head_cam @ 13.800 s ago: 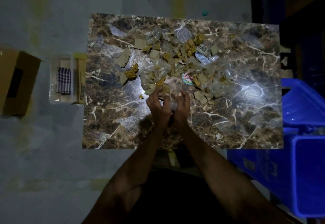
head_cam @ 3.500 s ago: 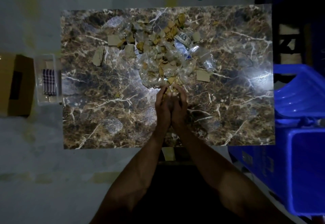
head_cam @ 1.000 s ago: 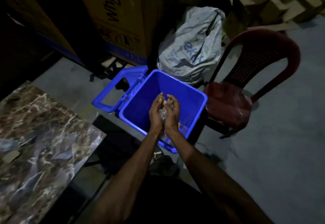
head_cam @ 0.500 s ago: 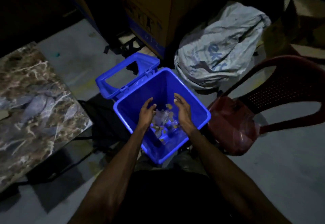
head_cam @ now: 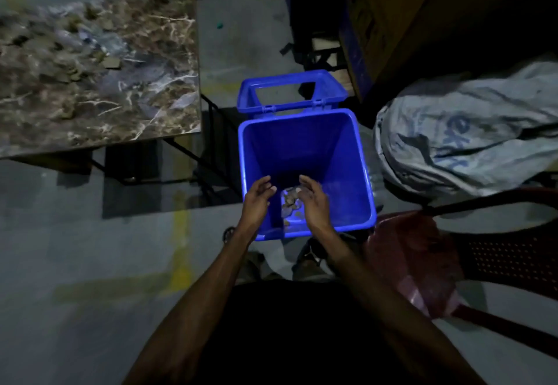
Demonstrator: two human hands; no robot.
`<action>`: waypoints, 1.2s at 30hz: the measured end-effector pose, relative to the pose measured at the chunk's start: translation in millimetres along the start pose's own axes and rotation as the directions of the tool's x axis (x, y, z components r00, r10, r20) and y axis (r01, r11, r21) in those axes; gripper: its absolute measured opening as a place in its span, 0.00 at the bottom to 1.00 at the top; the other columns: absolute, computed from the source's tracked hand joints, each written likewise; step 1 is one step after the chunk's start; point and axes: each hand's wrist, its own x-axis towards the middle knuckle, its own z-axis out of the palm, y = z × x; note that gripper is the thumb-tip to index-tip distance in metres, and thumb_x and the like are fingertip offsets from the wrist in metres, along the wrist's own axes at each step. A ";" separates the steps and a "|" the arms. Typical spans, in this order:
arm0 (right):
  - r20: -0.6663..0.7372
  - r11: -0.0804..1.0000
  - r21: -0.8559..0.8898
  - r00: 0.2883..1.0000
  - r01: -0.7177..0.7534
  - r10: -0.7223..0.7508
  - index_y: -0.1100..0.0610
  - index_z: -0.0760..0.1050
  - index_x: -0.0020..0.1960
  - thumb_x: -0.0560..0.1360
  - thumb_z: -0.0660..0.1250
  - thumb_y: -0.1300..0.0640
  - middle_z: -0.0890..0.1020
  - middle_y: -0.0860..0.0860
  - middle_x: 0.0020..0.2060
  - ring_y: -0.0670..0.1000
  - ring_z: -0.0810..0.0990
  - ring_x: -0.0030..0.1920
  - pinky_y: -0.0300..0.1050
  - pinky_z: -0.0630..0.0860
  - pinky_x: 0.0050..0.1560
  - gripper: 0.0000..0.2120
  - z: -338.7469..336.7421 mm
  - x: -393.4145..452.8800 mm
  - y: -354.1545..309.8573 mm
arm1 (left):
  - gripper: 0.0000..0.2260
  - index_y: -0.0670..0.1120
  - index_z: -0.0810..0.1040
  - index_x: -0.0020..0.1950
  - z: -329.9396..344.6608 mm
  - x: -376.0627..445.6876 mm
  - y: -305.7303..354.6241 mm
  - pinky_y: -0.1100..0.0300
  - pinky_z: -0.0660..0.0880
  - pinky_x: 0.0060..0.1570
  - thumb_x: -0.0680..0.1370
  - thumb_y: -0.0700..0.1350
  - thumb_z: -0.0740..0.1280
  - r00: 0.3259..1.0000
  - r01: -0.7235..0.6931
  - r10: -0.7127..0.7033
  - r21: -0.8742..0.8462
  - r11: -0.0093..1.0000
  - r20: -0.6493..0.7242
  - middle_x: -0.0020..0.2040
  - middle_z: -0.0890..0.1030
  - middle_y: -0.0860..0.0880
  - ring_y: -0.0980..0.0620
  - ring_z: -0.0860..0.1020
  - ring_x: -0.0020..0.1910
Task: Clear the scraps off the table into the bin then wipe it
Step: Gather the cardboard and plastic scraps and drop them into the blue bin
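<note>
We hold our left hand [head_cam: 258, 200] and right hand [head_cam: 312, 203] apart over the near edge of the blue bin [head_cam: 356, 173], at the centre of the frame; both have fingers loosely spread, palms turned toward each other, and neither has hold of anything; between them, down on the bin's floor, we see a small heap of scraps [head_cam: 290, 200]; the bin's lid [head_cam: 291, 91] hangs open behind it; in the upper left of the frame the marble table [head_cam: 145, 106] carries more scraps [head_cam: 111, 63], blurred; at the right lie a grey sack [head_cam: 465, 131] and, below it, a red chair [head_cam: 422, 263].
</note>
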 end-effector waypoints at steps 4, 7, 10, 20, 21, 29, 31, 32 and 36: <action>0.139 0.990 -0.113 0.988 0.088 -0.072 0.51 0.77 0.69 0.72 0.70 0.45 0.81 0.51 0.62 0.54 0.80 0.62 0.59 0.76 0.67 0.26 19.2 -18.8 3.3 | 0.18 0.42 0.75 0.72 -17.7 -23.3 0.5 0.69 0.75 0.47 0.82 0.36 0.67 0.999 -0.047 0.046 -0.054 0.997 -0.022 0.60 0.79 0.45 0.56 0.78 0.54; 0.191 0.965 -0.198 0.972 0.174 -0.136 0.55 0.75 0.71 0.79 0.70 0.56 0.79 0.51 0.68 0.49 0.78 0.68 0.58 0.75 0.71 0.21 37.2 -34.7 -15.3 | 0.18 0.42 0.76 0.71 -37.5 -33.4 -6.1 0.72 0.76 0.47 0.81 0.35 0.68 0.994 -0.113 0.112 -0.046 0.993 -0.013 0.60 0.79 0.45 0.55 0.78 0.57; 0.230 0.939 -0.239 0.954 0.248 -0.194 0.53 0.76 0.69 0.80 0.69 0.63 0.80 0.51 0.67 0.49 0.79 0.67 0.58 0.75 0.70 0.18 59.9 -43.8 -18.7 | 0.17 0.49 0.77 0.66 -66.1 -40.2 -12.9 0.63 0.77 0.55 0.80 0.35 0.69 0.978 -0.209 0.209 -0.007 0.978 -0.012 0.57 0.81 0.47 0.53 0.79 0.58; 0.361 0.859 -0.377 0.909 0.345 -0.207 0.53 0.75 0.71 0.75 0.69 0.60 0.79 0.50 0.68 0.48 0.78 0.66 0.54 0.76 0.68 0.24 162.8 -106.6 16.0 | 0.21 0.49 0.74 0.74 -215.3 -79.1 -42.1 0.62 0.75 0.59 0.82 0.43 0.70 0.940 -0.285 0.311 0.182 0.941 -0.139 0.65 0.80 0.47 0.53 0.80 0.59; 0.383 0.844 -0.386 0.897 0.373 -0.221 0.50 0.74 0.70 0.75 0.69 0.58 0.79 0.49 0.68 0.48 0.78 0.67 0.53 0.75 0.67 0.24 176.7 -111.5 17.1 | 0.21 0.49 0.73 0.75 -229.1 -82.2 -40.7 0.62 0.74 0.58 0.82 0.44 0.70 0.933 -0.302 0.331 0.188 0.935 -0.145 0.66 0.79 0.48 0.53 0.79 0.60; 0.618 0.601 -0.452 0.717 0.659 -0.323 0.59 0.74 0.72 0.77 0.73 0.64 0.78 0.52 0.68 0.44 0.73 0.68 0.29 0.65 0.68 0.25 275.9 -113.2 -4.6 | 0.20 0.50 0.73 0.75 -313.7 -88.0 -37.8 0.60 0.75 0.59 0.83 0.45 0.69 0.907 -0.282 0.298 0.097 0.954 -0.298 0.67 0.78 0.51 0.53 0.78 0.61; 0.655 0.564 -0.436 0.677 0.701 -0.336 0.59 0.74 0.72 0.77 0.73 0.63 0.78 0.52 0.67 0.42 0.72 0.66 0.27 0.64 0.67 0.24 297.5 -105.0 -10.8 | 0.20 0.49 0.73 0.75 -326.9 -82.1 -34.7 0.70 0.73 0.55 0.83 0.44 0.69 0.895 -0.258 0.271 0.086 0.962 -0.355 0.67 0.78 0.52 0.54 0.78 0.60; 0.670 0.553 -0.428 0.662 0.715 -0.336 0.59 0.74 0.71 0.77 0.72 0.62 0.78 0.53 0.66 0.43 0.72 0.66 0.27 0.64 0.67 0.23 308.9 -99.8 -12.3 | 0.20 0.49 0.74 0.74 -333.7 -78.9 -33.8 0.72 0.73 0.53 0.83 0.43 0.69 0.887 -0.247 0.255 0.072 0.966 -0.386 0.67 0.78 0.52 0.55 0.78 0.60; 0.727 0.528 -0.399 0.610 0.750 -0.315 0.61 0.75 0.70 0.77 0.70 0.59 0.77 0.54 0.65 0.44 0.73 0.65 0.33 0.67 0.68 0.22 361.0 -73.7 -17.1 | 0.19 0.49 0.75 0.73 -365.4 -56.7 -22.5 0.74 0.72 0.49 0.82 0.42 0.69 0.858 -0.209 0.214 0.063 0.976 -0.467 0.67 0.78 0.50 0.55 0.77 0.59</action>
